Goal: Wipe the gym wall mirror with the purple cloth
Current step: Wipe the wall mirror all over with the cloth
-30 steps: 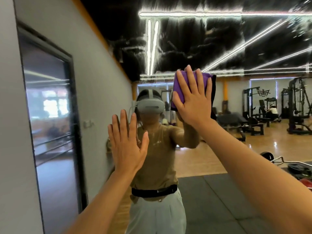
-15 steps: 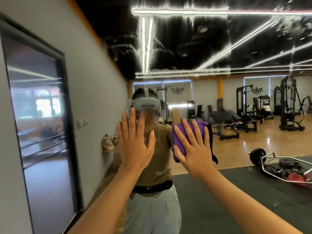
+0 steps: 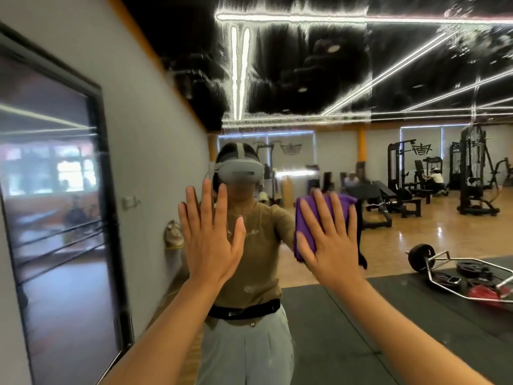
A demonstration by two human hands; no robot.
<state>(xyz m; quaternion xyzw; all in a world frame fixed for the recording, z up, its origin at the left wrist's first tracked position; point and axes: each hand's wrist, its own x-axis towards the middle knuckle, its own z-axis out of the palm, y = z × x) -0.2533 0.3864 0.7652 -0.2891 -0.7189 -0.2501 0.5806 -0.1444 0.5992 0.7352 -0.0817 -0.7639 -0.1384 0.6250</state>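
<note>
Mirror glass [image 3: 361,168] fills nearly all of our view, and everything we place here we place against our own reflection [image 3: 249,245] standing in the middle of it. We have the purple cloth [image 3: 304,218] pressed flat to the glass just to the right of the reflection's shoulder, at about chest height. Our right hand [image 3: 330,240] lies spread over it, fingers straight and apart, palm pushing the cloth onto the surface rather than gripping it; a dark flap of the cloth hangs loose off its right edge. Our left hand [image 3: 211,237] is bare, also flat with fingers straight and spread, planted on the glass over the reflection's chest, just beside the cloth hand but not touching it. It holds nothing and seems to us to be bracing.

Above the reflection's head the glass shows pale streaks and smeary drip marks across the dark ceiling, which we read as cleaner or grime not yet cleared. Around the reflection's torso and to its right, over the gym floor and the weight machines [image 3: 472,173], the image looks clean and sharp. Our judgement is that the wiping is partway done: the middle band looks good, the upper band still needs passes, and below the reflection's waist we cannot tell.
</note>
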